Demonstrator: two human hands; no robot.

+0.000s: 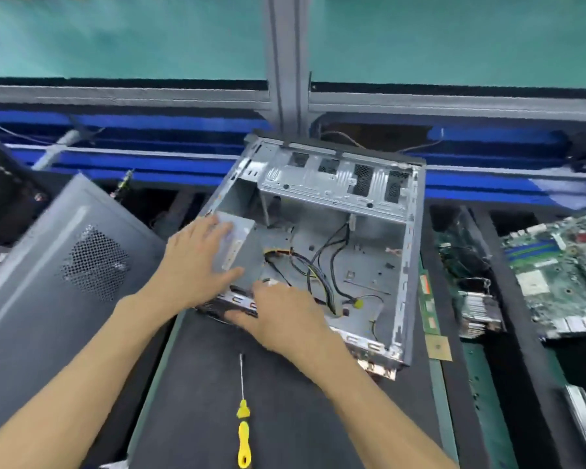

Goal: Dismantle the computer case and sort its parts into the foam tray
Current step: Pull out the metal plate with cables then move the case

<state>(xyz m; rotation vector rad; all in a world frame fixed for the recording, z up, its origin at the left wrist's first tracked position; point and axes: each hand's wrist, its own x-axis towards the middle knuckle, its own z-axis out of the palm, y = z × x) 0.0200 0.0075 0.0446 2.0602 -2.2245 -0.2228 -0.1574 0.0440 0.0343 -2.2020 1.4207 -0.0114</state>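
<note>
Your left hand [197,262] lies flat, fingers spread, on the power supply [241,245]; your right hand [285,313] grips the computer case [369,265] rim.

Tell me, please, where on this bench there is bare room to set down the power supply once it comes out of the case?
The black mat is bare left of the yellow screwdriver, and right of it below the computer case. Elsewhere is crowded: the side panel fills the left, and the motherboard and circuit boards the right. Both hands, left hand and right hand, block the case's near edge.
</note>
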